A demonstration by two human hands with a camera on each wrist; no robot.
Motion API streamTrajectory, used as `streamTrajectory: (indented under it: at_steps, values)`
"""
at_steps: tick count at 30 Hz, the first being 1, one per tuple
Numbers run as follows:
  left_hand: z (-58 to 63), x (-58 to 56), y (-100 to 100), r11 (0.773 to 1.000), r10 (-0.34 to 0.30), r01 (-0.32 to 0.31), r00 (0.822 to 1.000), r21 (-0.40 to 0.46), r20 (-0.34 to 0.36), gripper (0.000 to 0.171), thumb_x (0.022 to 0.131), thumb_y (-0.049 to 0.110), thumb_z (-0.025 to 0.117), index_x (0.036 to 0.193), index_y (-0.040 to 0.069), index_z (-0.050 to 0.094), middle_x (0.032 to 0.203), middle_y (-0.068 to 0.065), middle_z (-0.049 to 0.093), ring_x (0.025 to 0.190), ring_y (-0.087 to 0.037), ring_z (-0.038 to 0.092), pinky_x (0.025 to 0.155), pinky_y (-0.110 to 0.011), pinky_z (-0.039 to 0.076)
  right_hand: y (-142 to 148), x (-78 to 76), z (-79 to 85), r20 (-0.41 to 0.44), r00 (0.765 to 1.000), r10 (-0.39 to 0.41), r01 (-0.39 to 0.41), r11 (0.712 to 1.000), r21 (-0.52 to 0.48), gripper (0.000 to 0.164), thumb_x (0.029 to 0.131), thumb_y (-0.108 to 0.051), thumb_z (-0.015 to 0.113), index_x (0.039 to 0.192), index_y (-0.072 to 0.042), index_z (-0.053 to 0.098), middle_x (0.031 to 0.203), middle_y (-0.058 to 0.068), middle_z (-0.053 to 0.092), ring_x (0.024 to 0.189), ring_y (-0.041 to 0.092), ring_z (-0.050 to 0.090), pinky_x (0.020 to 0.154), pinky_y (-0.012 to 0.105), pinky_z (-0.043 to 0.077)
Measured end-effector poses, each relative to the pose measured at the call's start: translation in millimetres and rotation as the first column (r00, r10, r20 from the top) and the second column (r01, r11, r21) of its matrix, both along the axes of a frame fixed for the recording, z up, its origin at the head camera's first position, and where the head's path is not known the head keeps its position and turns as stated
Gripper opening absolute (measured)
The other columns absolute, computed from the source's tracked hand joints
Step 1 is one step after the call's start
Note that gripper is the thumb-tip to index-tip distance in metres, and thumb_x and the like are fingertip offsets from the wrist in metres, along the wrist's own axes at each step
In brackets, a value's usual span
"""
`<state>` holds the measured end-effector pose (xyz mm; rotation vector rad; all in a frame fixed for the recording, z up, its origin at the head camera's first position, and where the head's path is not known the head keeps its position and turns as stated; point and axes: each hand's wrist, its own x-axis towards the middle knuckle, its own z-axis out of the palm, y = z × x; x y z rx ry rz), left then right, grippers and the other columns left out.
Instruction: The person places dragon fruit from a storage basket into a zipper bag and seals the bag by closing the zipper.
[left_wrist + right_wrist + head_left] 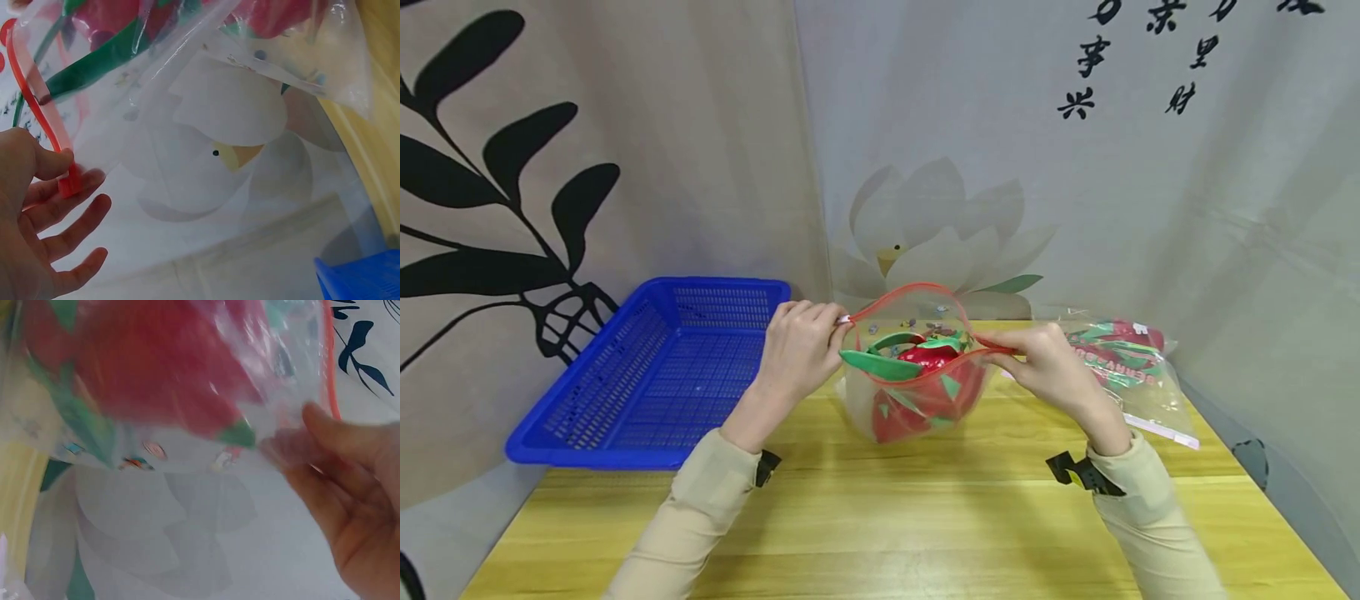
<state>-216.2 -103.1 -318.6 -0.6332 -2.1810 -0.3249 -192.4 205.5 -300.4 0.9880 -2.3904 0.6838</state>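
Black Chinese characters [1157, 50] on wall cloth including 事, 兴, second bag's [1120, 358] lettering unreadable

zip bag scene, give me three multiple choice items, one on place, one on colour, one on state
1. Where is the basket?
A. on the person's left of the zip bag
B. on its right
C. on top of it

2. What colour is the zip strip?
A. blue
B. red
C. black

3. How is the bag's mouth?
A. sealed flat
B. knotted
C. held open

Answers:
1 A, the basket lies beside the left hand.
2 B, the strip runs red around the mouth.
3 C, the left hand pinches one end and the right hand the other, and the strip bows into a loop.
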Motion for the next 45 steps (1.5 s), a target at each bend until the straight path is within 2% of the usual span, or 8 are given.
streamTrajectory:
  at_steps: [7,14,20,25,29,33,39,45]
  values:
    - [7.3,-4.2,-8.1,0.995,0.064,-0.070,0.995,0.074,0.071,0.007,0.083,0.013,0.068,0.080,0.007,0.068,0.075,-0.006,0.072,0.072,-0.028,0.064,0.074,-0.046,0.052,5.0,-12.0,-7.4,-0.062,0.987,-0.149,0.138,0.978,-0.156,0.014,0.073,0.006,0.075,0.085,-0.001,0.076,0.072,0.012,0.073,0.046,-0.004,0.042,0.046,0.009,0.032]
    - [12.4,-1.6,-15.5,0.994,0.063,-0.072,0.992,0.084,0.111,0.008,0.083,0.014,0.068,0.082,0.007,0.069,0.075,-0.006,0.072,0.070,-0.028,0.062,0.071,-0.045,0.051,7.4,-15.9,-4.8,-0.075,0.971,-0.225,0.196,0.941,-0.277,0.012,0.075,0.004,0.075,0.085,-0.001,0.076,0.072,0.016,0.073,0.046,-0.007,0.050,0.048,0.007,0.036]
    - [3.4,0.2,-10.4,0.998,0.001,-0.008,0.994,0.065,0.105,0.010,0.086,0.016,0.068,0.084,0.007,0.068,0.073,-0.008,0.070,0.068,-0.026,0.062,0.075,-0.046,0.052,7.4,-15.5,-7.8,0.144,0.982,-0.126,0.151,0.973,-0.176,0.022,0.078,-0.001,0.074,0.100,0.000,0.073,0.086,0.016,0.074,0.067,0.019,0.071,0.057,0.015,0.054]
    - [1.8,-1.7,-0.9,0.995,-0.076,0.076,0.997,0.071,0.008,0.008,0.085,0.014,0.068,0.084,0.006,0.068,0.074,-0.007,0.070,0.067,-0.024,0.063,0.076,-0.044,0.052,7.1,-22.7,5.1,0.359,0.913,-0.193,0.235,0.969,-0.076,0.041,0.088,-0.030,0.067,0.120,-0.005,0.065,0.093,0.013,0.075,0.082,0.023,0.073,0.067,0.024,0.056]
    - [2.9,-4.0,7.5,0.993,-0.098,0.099,0.995,0.062,-0.022,0.009,0.086,0.015,0.068,0.085,0.007,0.068,0.075,-0.006,0.071,0.068,-0.023,0.064,0.076,-0.043,0.053,1.9,-38.8,11.2,0.396,0.873,-0.286,0.293,0.955,0.042,0.043,0.088,-0.036,0.065,0.118,-0.005,0.066,0.085,0.012,0.075,0.071,0.018,0.071,0.060,0.026,0.051]
    - [3.5,-9.4,10.7,0.995,-0.077,0.077,0.997,0.067,-0.006,0.010,0.088,0.016,0.065,0.087,0.007,0.068,0.078,-0.008,0.072,0.070,-0.025,0.067,0.077,-0.044,0.053,-2.8,-55.7,4.1,0.333,0.886,-0.321,0.324,0.945,0.049,0.022,0.088,-0.020,0.067,0.099,-0.002,0.074,0.080,0.015,0.074,0.065,0.021,0.070,0.055,0.023,0.051]
    - [5.4,-27.2,8.8,0.993,-0.017,0.021,0.999,0.118,-0.030,0.014,0.091,0.018,0.062,0.088,0.007,0.068,0.079,-0.009,0.073,0.070,-0.026,0.067,0.078,-0.044,0.053,-5.8,-67.8,-9.1,0.098,0.908,-0.408,0.419,0.891,-0.173,0.016,0.088,-0.010,0.065,0.087,0.002,0.075,0.074,0.018,0.073,0.060,0.026,0.069,0.049,0.019,0.046]
    - [2.3,-36.0,3.0,0.988,0.009,-0.010,1.000,0.152,0.003,0.014,0.091,0.017,0.061,0.088,0.007,0.070,0.086,-0.009,0.075,0.080,-0.027,0.070,0.077,-0.045,0.052,-13.5,-63.8,-11.0,-0.140,0.893,-0.427,0.361,0.868,-0.341,0.015,0.086,-0.009,0.067,0.085,0.004,0.075,0.073,0.019,0.072,0.059,0.028,0.069,0.053,0.032,0.054]
